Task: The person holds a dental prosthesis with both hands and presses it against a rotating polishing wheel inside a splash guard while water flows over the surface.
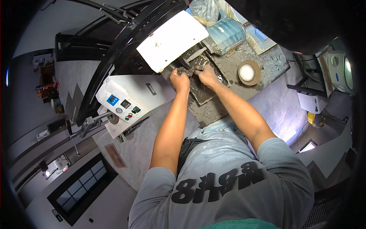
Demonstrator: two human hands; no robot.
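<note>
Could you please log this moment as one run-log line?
left hand: grip on dark workpiece | right hand: grip on same | under white guard

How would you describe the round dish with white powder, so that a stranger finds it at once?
Start at the white machine cover above both hands. Go right across the grey, muddy worktop, past the right hand. The round dish sits there alone: brown rim, white heap inside, the only circular thing on the worktop.

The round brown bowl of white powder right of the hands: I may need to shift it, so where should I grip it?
Take the bowl by its wide brown rim, coming from above; it sits upright and open, so a level rim grip probably keeps the powder in.
</note>
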